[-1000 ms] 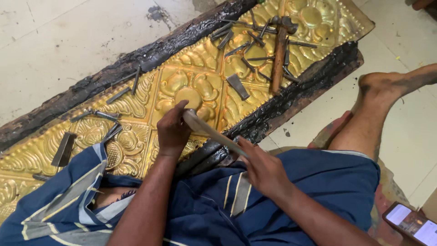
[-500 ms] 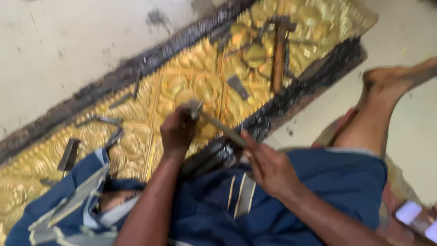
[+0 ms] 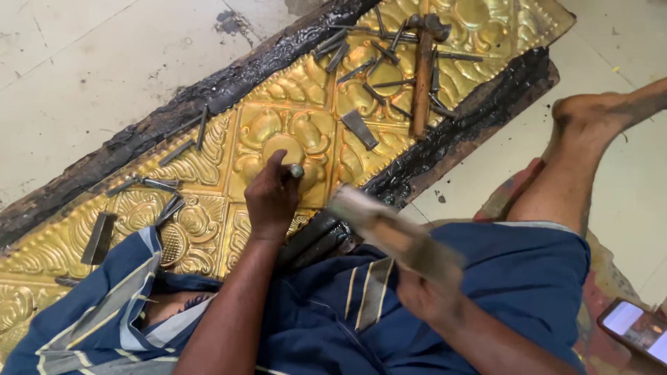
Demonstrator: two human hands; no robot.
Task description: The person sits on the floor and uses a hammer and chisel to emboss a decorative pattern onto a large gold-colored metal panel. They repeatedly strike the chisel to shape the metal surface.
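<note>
My left hand (image 3: pixel 272 198) grips a small metal punch (image 3: pixel 296 170), held upright with its tip on the embossed golden metal sheet (image 3: pixel 278 132) near a round flower centre. My right hand (image 3: pixel 425 295) is closed on the handle of a wooden mallet (image 3: pixel 389 232), which is blurred and raised to the right of the punch, not touching it. The sheet lies on a long black pitch-covered board (image 3: pixel 208 94) on the floor. My legs in blue striped cloth (image 3: pixel 514 278) are folded beside it.
Several loose steel punches (image 3: pixel 379 66) and a wooden-handled hammer (image 3: pixel 422 76) lie at the sheet's far end. More chisels (image 3: pixel 161 184) and a flat block (image 3: pixel 99 237) rest at left. My bare foot (image 3: pixel 590 114) is at right; a phone (image 3: pixel 636 326) lies at bottom right.
The mallet was down on the punch head a second ago; now it has swung back up and to the right. My left hand with the punch stayed in about the same place.
</note>
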